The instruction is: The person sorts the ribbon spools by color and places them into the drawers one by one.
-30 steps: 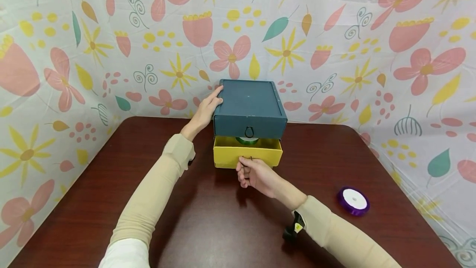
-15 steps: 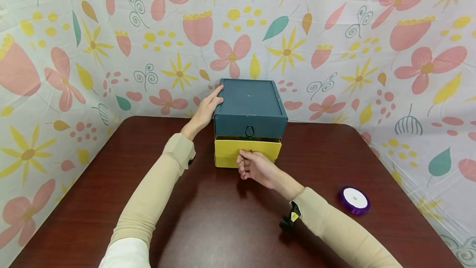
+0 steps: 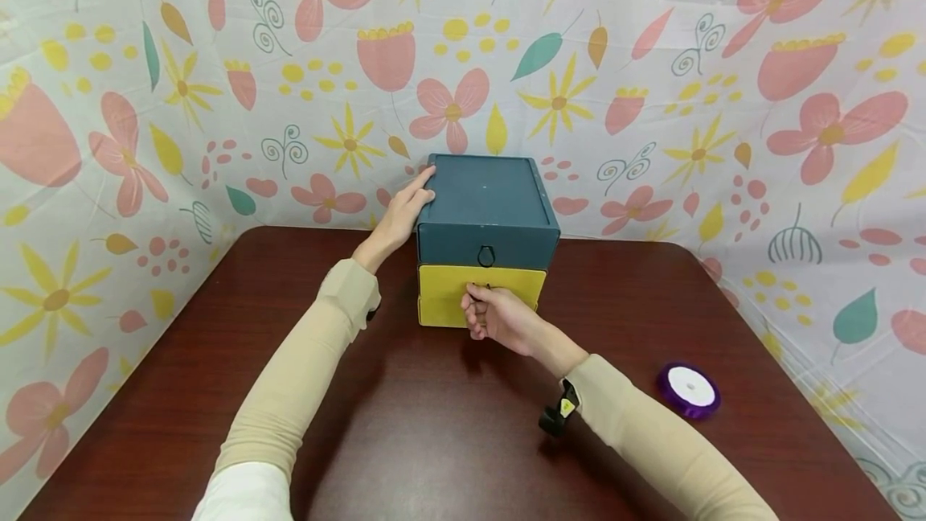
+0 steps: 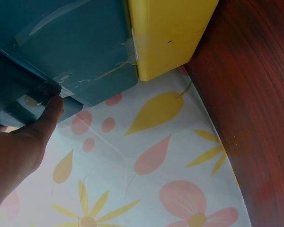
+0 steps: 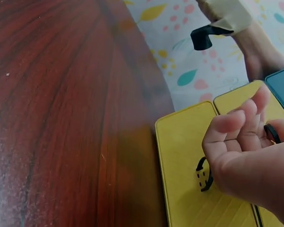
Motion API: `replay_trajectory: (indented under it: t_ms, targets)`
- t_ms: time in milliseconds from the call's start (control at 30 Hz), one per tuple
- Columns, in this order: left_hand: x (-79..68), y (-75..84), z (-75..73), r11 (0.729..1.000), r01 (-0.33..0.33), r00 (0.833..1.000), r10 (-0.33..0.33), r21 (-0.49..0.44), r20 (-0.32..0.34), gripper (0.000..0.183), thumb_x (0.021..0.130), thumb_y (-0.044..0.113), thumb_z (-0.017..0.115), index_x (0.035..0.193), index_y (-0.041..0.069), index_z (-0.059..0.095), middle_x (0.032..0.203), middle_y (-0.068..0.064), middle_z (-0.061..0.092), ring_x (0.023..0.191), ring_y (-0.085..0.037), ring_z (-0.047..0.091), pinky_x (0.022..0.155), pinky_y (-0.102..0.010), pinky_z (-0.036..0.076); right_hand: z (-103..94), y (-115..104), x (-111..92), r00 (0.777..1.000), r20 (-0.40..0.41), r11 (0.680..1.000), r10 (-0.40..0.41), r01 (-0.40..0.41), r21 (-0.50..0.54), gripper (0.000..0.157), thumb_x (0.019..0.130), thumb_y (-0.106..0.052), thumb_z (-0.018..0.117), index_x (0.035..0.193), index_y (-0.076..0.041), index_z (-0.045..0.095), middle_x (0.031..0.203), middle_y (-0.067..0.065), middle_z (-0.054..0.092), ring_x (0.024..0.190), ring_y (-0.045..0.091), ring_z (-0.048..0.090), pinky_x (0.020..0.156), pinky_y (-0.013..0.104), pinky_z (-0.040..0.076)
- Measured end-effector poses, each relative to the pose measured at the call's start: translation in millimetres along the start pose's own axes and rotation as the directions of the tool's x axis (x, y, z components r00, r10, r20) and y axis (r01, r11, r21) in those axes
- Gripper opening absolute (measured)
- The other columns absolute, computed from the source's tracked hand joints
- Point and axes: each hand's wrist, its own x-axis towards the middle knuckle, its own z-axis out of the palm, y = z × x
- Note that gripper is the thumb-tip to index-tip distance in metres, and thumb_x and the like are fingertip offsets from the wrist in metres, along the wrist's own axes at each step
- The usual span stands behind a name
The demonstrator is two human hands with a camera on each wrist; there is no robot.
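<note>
A drawer box with a dark blue top (image 3: 485,191) stands at the back of the table. Below its blue front, with a black loop (image 3: 486,256), sits a yellow drawer front (image 3: 440,296). My left hand (image 3: 396,219) rests against the box's left side, fingers extended along the top edge; its thumb (image 4: 51,113) touches the blue wall. With curled fingers my right hand (image 3: 506,322) pinches a black pull loop (image 5: 271,133) on the upper yellow front. Another black loop (image 5: 206,175) hangs on a lower yellow front (image 5: 180,137), seen only in the right wrist view.
A purple ribbon spool (image 3: 689,389) with a white centre lies on the right of the dark wooden table (image 3: 405,441). A patterned cloth (image 3: 622,47) hangs close behind the box.
The yellow drawer has slid back into the box, pushed by my right hand. The green ribbon spool inside it is hidden now. My left hand stays in place.
</note>
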Motion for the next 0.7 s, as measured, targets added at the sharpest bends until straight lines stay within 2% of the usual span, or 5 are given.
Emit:
replay_trajectory:
  t_ms: [100,200,367,533,700]
  targets:
    - [-2.0,2.8,-1.1,1.0,0.013,1.0,-0.013,-0.011,0.016,0.058,0.099,0.034,0.035,0.155,0.026,0.023,0.163,-0.002,0.018,0.149,-0.025,0.023,0.119,-0.048,0.022,-0.4,0.3,-3.9,0.999,0.015,0.998,0.043,-0.042,-0.042,0.035,0.102,-0.036,0.043,0.09,-0.007,0.059,0.066,-0.003,0.054,0.056,0.011,0.044,0.054,0.024,0.036]
    - [-11.9,18.5,-2.2,1.0,0.021,0.999,-0.021,-0.008,0.029,0.058,0.1,0.029,0.034,0.156,0.022,0.022,0.163,-0.005,0.017,0.149,-0.027,0.022,0.119,-0.048,0.022,-1.6,3.9,-13.7,0.995,0.034,0.986,0.096,-0.09,-0.144,0.034,0.099,-0.035,0.051,0.1,-0.002,0.057,0.069,-0.002,0.054,0.055,0.01,0.042,0.051,0.023,0.034]
    - [-5.2,9.3,-1.8,1.0,0.012,1.0,-0.012,-0.017,0.026,0.058,0.099,0.032,0.034,0.156,0.024,0.022,0.163,-0.003,0.016,0.149,-0.025,0.021,0.119,-0.048,0.021,-6.6,15.6,-30.0,0.985,0.0,0.952,0.17,-0.164,-0.257,0.039,0.096,-0.034,0.057,0.106,0.003,0.056,0.068,-0.001,0.053,0.052,0.01,0.042,0.048,0.022,0.036]
    - [0.6,-0.9,-0.9,1.0,-0.006,1.0,0.006,-0.016,0.004,0.059,0.097,0.039,0.034,0.155,0.029,0.023,0.162,0.003,0.018,0.149,-0.023,0.022,0.119,-0.049,0.021,-13.4,25.3,-27.9,0.964,-0.127,0.949,0.232,-0.253,-0.188,0.046,0.094,-0.044,0.056,0.104,0.001,0.059,0.064,-0.003,0.054,0.051,0.009,0.043,0.046,0.02,0.038]
    - [0.3,-0.5,0.4,1.0,-0.015,1.0,0.015,-0.007,-0.001,0.06,0.097,0.04,0.034,0.155,0.028,0.024,0.162,0.003,0.019,0.149,-0.023,0.022,0.119,-0.049,0.022,-14.2,31.5,-14.7,0.951,-0.153,0.959,0.267,-0.278,-0.053,0.054,0.096,-0.047,0.052,0.118,0.001,0.057,0.065,-0.005,0.054,0.054,0.007,0.043,0.046,0.018,0.035]
